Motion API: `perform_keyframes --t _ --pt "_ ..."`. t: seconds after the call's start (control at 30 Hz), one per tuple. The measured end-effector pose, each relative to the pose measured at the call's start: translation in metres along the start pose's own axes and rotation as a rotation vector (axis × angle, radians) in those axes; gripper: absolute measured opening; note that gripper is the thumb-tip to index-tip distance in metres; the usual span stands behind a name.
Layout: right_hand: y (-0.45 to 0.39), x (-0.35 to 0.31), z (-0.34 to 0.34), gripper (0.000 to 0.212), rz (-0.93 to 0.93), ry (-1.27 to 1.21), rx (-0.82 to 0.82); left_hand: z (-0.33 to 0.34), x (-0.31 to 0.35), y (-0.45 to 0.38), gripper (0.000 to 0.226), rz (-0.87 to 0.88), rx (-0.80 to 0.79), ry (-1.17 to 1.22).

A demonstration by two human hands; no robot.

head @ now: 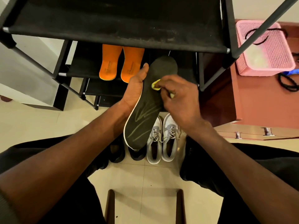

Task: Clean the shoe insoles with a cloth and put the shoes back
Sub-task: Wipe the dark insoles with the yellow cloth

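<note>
Left hand (135,88) cupped under the dark insole (145,104), thumb hooked over its left edge, holding it tilted above the floor (145,178). Right hand (179,101) curled, pinching a bunched yellow cloth (155,84) against the insole's upper half. Grey shoes (163,139) below on the floor, just before the black rack (113,28); orange insoles (121,63) at a lower shelf's front edge.

Both bare forearms reach forward from the lower corners and meet at the dark insole (145,101). The left hand (135,88) cups the insole's left edge from beneath, thumb stretched up along its rim. The right hand (179,96) lies over the insole's right side, fingers curled, pinching a yellow cloth (155,84) against it.
</note>
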State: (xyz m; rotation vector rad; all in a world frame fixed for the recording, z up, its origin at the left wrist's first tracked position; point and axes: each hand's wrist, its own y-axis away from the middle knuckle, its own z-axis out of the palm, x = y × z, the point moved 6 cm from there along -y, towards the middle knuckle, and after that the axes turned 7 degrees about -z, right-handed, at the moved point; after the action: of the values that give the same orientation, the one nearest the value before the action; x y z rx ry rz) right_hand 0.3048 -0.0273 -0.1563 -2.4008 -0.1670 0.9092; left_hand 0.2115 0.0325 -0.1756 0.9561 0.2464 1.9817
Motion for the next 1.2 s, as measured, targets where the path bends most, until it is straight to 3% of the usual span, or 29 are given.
perform_keyframes --t 0.2,0.33,0.53,0.67,0.73,0.83,0.9,0.97,1.07,1.2 --pt "-0.019 0.042 -0.026 0.027 0.145 0.246 0.057 0.01 -0.014 0.005 0.067 -0.102 -0.066 -0.087" --pt "-0.026 0.056 -0.037 0.027 0.312 0.136 0.19 0.011 -0.015 0.01 0.054 -0.11 -0.055 -0.172" --pt "-0.021 0.035 -0.034 0.028 0.263 0.162 0.178 0.01 -0.014 0.009 0.06 -0.133 -0.02 -0.22" --pt "-0.013 -0.002 -0.018 0.026 0.111 0.109 0.078 0.009 -0.012 0.009 0.07 -0.103 0.002 -0.151" --pt "-0.002 -0.024 -0.006 0.025 0.041 0.023 0.028 0.006 -0.007 0.012 0.076 -0.057 0.071 -0.154" --pt "0.01 -0.029 0.004 0.024 -0.024 -0.027 -0.025 -0.002 -0.001 0.013 0.062 0.045 0.222 -0.259" --pt "0.011 -0.013 0.006 0.025 -0.047 0.057 -0.046 -0.003 -0.005 0.011 0.073 0.016 0.186 -0.241" --pt "0.001 0.011 0.003 0.028 -0.027 0.158 -0.049 -0.002 -0.011 0.009 0.069 -0.05 0.098 -0.196" --pt "-0.014 0.041 -0.011 0.028 0.141 0.237 0.002 -0.005 -0.023 0.007 0.056 -0.107 0.101 -0.233" --pt "-0.017 0.034 -0.01 0.025 0.248 0.092 0.029 -0.006 -0.023 0.006 0.069 -0.083 0.129 -0.325"
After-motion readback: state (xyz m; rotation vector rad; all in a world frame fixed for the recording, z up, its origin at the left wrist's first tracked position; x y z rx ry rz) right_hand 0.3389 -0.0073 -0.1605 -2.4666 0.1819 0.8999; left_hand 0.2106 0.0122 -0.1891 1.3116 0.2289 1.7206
